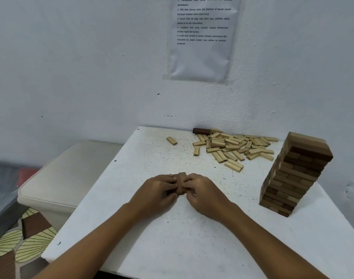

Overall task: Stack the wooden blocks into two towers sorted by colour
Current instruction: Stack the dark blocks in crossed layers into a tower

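Nearest the camera, two bare forearms reach in over the white, speckled tabletop (192, 228) and meet near its middle. The left hand (156, 193) and the right hand (202, 195) face each other, fingers curled inward, pinching a small cluster of dark brown wooden blocks (181, 183) between them. The blocks rest on the table; how many there are cannot be told, since the fingers cover most of them. Judging by this, the hands are squaring up a few dark pieces, perhaps a layer meant for the dark tower.

Further back on the right stands a tall tower of dark brown rectangular wooden blocks (294, 174), many layers high, laid crosswise layer on layer. It looks slightly uneven, with some layers jutting out, so added blocks may call for care.

Beyond that, near the wall, lies a loose heap of pale, light-coloured wooden blocks (232, 148), unstacked. One pale block (171, 140) lies apart to its left, and a single dark brown block (201, 130) sits at the heap's far edge, touching it.

By this showing, the dark tower is nearly done, with only the held blocks and the stray one left, while the pale tower is not yet begun.
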A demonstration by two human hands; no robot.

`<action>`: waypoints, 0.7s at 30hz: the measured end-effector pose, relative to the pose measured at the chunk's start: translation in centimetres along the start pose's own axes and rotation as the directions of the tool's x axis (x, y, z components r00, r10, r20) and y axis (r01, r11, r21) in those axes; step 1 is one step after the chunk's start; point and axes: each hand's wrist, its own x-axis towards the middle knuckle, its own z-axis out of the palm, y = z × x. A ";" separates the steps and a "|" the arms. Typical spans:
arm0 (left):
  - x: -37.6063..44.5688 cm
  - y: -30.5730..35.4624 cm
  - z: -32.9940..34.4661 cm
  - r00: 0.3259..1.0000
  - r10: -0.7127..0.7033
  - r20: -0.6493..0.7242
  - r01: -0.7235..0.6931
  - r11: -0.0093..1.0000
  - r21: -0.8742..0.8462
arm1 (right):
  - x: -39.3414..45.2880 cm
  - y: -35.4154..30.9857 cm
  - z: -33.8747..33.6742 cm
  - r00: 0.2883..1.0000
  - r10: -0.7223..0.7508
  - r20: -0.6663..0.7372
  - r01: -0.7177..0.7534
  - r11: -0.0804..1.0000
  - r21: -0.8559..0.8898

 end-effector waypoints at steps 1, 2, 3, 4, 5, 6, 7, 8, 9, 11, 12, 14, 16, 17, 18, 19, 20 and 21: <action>-0.2 0.1 0.0 1.000 -0.006 0.013 0.006 1.000 -0.008 | -0.3 0.0 -0.1 1.000 -0.009 -0.002 0.009 1.000 0.001; -0.4 0.1 0.0 1.000 -0.015 0.027 0.015 1.000 -0.010 | -0.5 -0.1 -0.2 1.000 -0.015 -0.002 0.015 1.000 0.008; -0.5 0.0 -0.1 0.999 -0.025 0.040 0.025 1.000 -0.011 | -0.8 -0.1 -0.4 1.000 -0.020 -0.002 0.020 1.000 0.020; -0.6 0.0 -0.3 0.998 -0.037 0.056 0.038 0.999 -0.012 | -1.0 -0.2 -0.5 1.000 -0.021 0.000 0.021 0.999 0.035; -0.7 -0.1 -0.4 0.996 -0.051 0.074 0.052 0.999 -0.015 | -1.1 -0.2 -0.7 1.000 -0.021 0.003 0.021 0.998 0.057; -0.6 -0.1 -0.5 0.994 -0.063 0.089 0.065 0.998 -0.020 | -1.2 -0.3 -1.0 1.000 -0.014 0.005 0.014 0.996 0.089; -0.5 -0.1 -0.7 0.992 -0.075 0.099 0.078 0.996 -0.029 | -1.3 -0.3 -1.1 1.000 0.002 0.005 -0.003 0.991 0.133; -0.4 -0.1 -0.8 0.990 -0.092 0.107 0.097 0.994 -0.043 | -1.3 -0.4 -1.3 1.000 0.029 0.003 -0.029 0.983 0.183; -0.3 -0.2 -1.0 0.987 -0.117 0.112 0.124 0.990 -0.060 | -1.2 -0.3 -1.4 0.998 0.062 0.004 -0.062 0.971 0.232; 0.0 -0.7 -1.1 0.971 -0.192 0.143 0.204 0.976 -0.078 | -1.0 0.1 -1.7 0.991 0.127 0.042 -0.134 0.952 0.276; 0.1 -1.0 -1.2 0.956 -0.237 0.171 0.253 0.965 -0.072 | -0.9 0.3 -1.9 0.983 0.161 0.084 -0.178 0.947 0.268; 0.4 -1.4 -1.2 0.927 -0.305 0.218 0.326 0.943 -0.069 | -0.8 0.4 -2.2 0.963 0.214 0.161 -0.249 0.936 0.248; 0.7 -1.6 -1.1 0.915 -0.320 0.248 0.352 0.930 -0.100 | -0.5 0.4 -2.3 0.951 0.236 0.198 -0.286 0.917 0.278; 0.8 -1.6 -1.1 0.913 -0.318 0.255 0.355 0.928 -0.115 | -0.3 0.4 -2.3 0.950 0.240 0.202 -0.292 0.910 0.295; 0.9 -1.6 -1.0 0.914 -0.314 0.257 0.355 0.926 -0.128 | -0.2 0.4 -2.2 0.950 0.239 0.201 -0.292 0.908 0.300; 1.0 -1.6 -1.0 0.916 -0.309 0.257 0.351 0.926 -0.137 | -0.2 0.4 -2.1 0.951 0.239 0.195 -0.290 0.909 0.298; 1.0 -1.6 -1.0 0.918 -0.302 0.257 0.345 0.928 -0.141 | -0.2 0.5 -2.0 0.952 0.240 0.192 -0.289 0.910 0.296; 1.0 -1.7 -1.0 0.919 -0.297 0.259 0.340 0.929 -0.144 | -0.3 0.5 -1.9 0.952 0.240 0.191 -0.289 0.909 0.299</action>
